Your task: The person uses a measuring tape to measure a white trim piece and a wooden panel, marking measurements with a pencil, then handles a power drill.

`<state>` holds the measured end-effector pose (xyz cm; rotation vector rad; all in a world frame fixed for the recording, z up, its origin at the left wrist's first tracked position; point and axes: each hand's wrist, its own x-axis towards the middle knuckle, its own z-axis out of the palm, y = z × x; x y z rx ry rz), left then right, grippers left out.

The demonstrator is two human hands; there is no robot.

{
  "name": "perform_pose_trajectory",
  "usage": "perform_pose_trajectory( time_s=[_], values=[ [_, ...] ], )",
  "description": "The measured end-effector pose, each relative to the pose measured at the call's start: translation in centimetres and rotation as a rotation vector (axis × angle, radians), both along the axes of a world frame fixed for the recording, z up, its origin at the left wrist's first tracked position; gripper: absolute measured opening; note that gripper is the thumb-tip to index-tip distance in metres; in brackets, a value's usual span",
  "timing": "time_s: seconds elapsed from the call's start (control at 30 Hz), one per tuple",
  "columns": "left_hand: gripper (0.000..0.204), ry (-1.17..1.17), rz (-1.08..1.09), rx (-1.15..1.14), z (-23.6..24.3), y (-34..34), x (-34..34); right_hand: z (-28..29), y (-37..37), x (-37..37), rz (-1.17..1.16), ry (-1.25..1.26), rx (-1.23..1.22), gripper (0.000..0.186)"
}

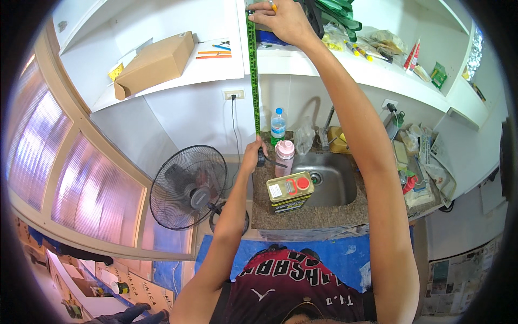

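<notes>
A green tape measure blade (253,81) runs upright along the cabinet's divider edge down to the counter. My left hand (251,155) is closed around its dark case (261,158) at the counter's left edge. High up by the cabinet, my right hand (287,22) has its fingers at the blade's upper end. A yellow pencil (273,6) sticks out between those fingers. Close to my left hand stand a pink tumbler (284,156), a water bottle with a blue cap (278,125) and a metal can with a red cap (290,191).
A steel sink (337,183) is set in the granite counter (329,217). Left of it stands a black fan (189,186). A cardboard box (156,62) lies on the left shelf; bags, markers and tubes crowd the right shelf (345,70). Blue sheeting (216,251) covers the floor.
</notes>
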<state>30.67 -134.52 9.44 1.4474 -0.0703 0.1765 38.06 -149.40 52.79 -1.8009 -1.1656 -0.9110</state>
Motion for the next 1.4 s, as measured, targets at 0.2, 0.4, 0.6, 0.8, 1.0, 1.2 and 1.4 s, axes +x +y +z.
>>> perform_pose_trajectory(
  time_s=[0.2, 0.4, 0.6, 0.8, 1.0, 1.2, 1.4],
  values=[
    [0.072, -0.006, -0.008, -0.022, 0.1, -0.2, 0.2, 0.2, -0.4, -0.5, 0.012, 0.017, -0.021, 0.029],
    [0.070, -0.018, -0.033, -0.048, 0.2, -0.4, 0.5, 0.3, -0.3, 0.0, 0.018, 0.021, -0.005, 0.029],
    [0.066, -0.045, -0.019, -0.008, 0.4, -0.4, 0.6, 0.4, -0.2, 0.1, -0.004, 0.009, -0.011, 0.029],
    [0.064, -0.026, -0.033, -0.054, 0.2, -0.3, 1.0, 0.7, -0.6, -0.1, 0.033, 0.038, -0.030, 0.030],
    [0.066, -0.037, -0.021, -0.035, 0.2, -0.1, 0.9, 1.7, -1.3, -3.2, 0.075, 0.255, -0.035, 0.031],
    [0.066, -0.027, -0.028, -0.026, 0.5, -0.3, 0.9, 2.0, -1.3, -3.6, 0.055, 0.304, -0.044, 0.025],
    [0.062, -0.036, -0.042, -0.054, -0.1, -0.1, 1.7, 1.9, -1.4, -2.7, 0.063, 0.255, -0.044, 0.026]
  ],
)
